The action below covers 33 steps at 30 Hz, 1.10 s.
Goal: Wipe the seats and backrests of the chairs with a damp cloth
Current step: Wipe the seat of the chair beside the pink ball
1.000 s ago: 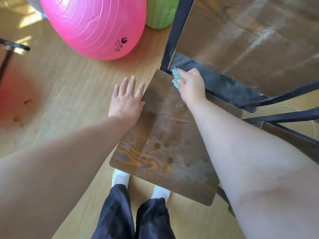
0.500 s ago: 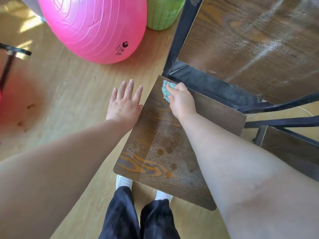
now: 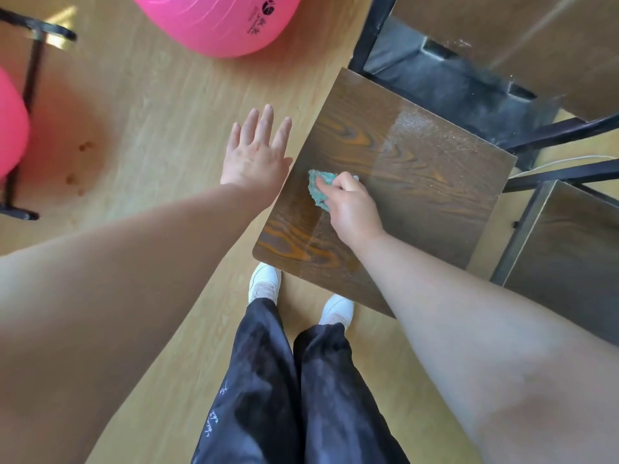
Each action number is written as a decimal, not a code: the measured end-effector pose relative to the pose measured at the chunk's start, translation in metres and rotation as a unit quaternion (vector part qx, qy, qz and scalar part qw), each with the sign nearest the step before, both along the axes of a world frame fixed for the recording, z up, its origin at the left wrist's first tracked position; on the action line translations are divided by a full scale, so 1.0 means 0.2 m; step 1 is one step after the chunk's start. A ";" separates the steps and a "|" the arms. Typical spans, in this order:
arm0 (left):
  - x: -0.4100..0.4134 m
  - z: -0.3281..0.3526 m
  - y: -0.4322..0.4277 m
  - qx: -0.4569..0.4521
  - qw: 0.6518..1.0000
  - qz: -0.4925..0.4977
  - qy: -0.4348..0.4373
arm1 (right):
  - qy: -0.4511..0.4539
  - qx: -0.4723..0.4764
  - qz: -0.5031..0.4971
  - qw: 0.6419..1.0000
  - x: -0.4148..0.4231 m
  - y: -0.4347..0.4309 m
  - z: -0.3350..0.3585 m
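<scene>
My right hand (image 3: 351,209) bunches the teal cloth (image 3: 318,189) against the chair seat (image 3: 418,182) near its left edge; soft and limp, it's best gripped wadded; my left hand (image 3: 256,155) hangs flat, fingers spread, beside the seat

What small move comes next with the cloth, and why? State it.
Probably slide the right hand, gripping the teal cloth, rightward and away across the chair seat: pale dust specks cover its far right part, while the left strip already looks dark and wiped.
</scene>
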<state>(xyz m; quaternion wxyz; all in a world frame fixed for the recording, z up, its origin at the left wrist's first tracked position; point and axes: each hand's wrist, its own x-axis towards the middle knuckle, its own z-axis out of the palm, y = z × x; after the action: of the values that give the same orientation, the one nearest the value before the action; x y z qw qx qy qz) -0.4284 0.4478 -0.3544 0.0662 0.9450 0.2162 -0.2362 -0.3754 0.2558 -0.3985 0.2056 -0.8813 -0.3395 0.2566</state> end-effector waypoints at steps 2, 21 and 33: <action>-0.05 0.00 -0.01 -0.001 1.000 0.002 -0.006 | 0.000 0.001 0.017 1.000 -0.12 -0.04 -0.01; -0.36 0.01 -0.21 -0.006 1.000 -0.002 -0.017 | 0.003 -0.002 0.134 0.991 -0.60 -0.28 0.02; -0.17 0.01 -0.26 -0.019 0.999 -0.022 -0.013 | 0.023 -0.013 0.117 0.993 -0.39 -0.37 0.18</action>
<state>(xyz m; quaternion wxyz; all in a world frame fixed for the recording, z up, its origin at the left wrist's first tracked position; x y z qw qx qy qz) -0.4632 0.3949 -0.3518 0.0814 0.9511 0.1898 -0.2296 -0.4533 0.1826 -0.3625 0.1708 -0.8319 -0.4322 0.3034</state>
